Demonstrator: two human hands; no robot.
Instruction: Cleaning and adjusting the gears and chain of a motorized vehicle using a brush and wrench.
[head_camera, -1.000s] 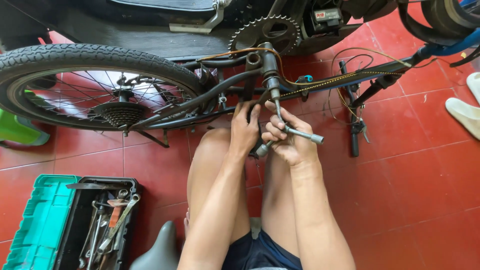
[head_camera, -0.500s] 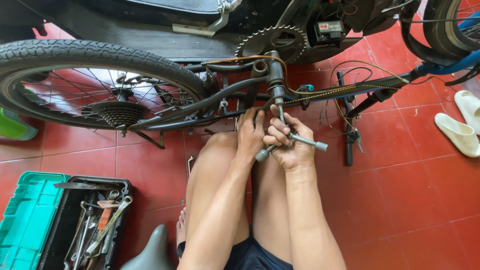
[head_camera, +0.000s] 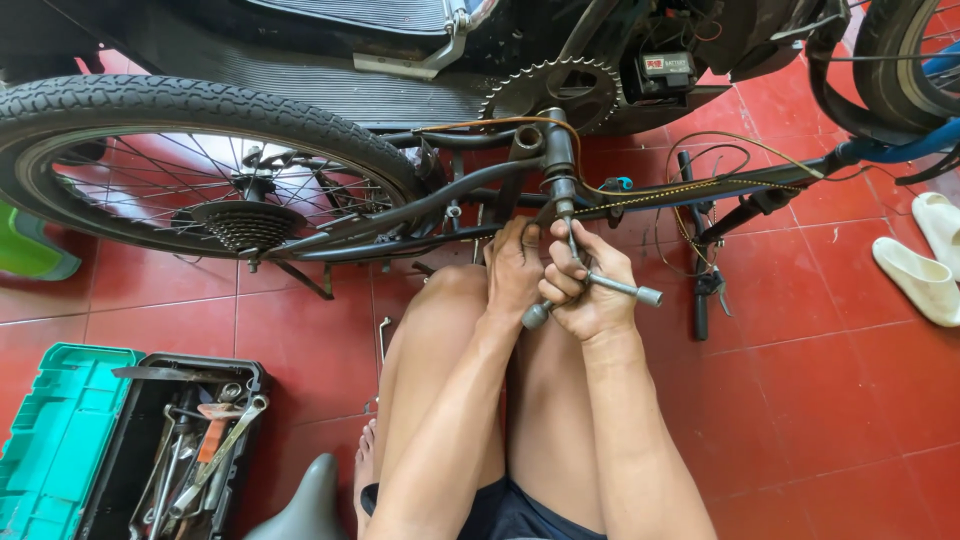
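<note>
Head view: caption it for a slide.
Both hands grip a grey metal Y-shaped socket wrench against an upturned black bicycle frame.

One camera sits on the person's head. It looks straight down, close to the two hands, the bike frame (head_camera: 640, 195) and the red floor (head_camera: 820, 400).

Red tile floor (head_camera: 840, 400) carries everything: upturned bike's rear wheel (head_camera: 190, 160) at left, open teal toolbox (head_camera: 60, 440) w/ wrenches bottom-left, pale sandals (head_camera: 925, 270) at right, green container (head_camera: 30, 250) far left.
</note>
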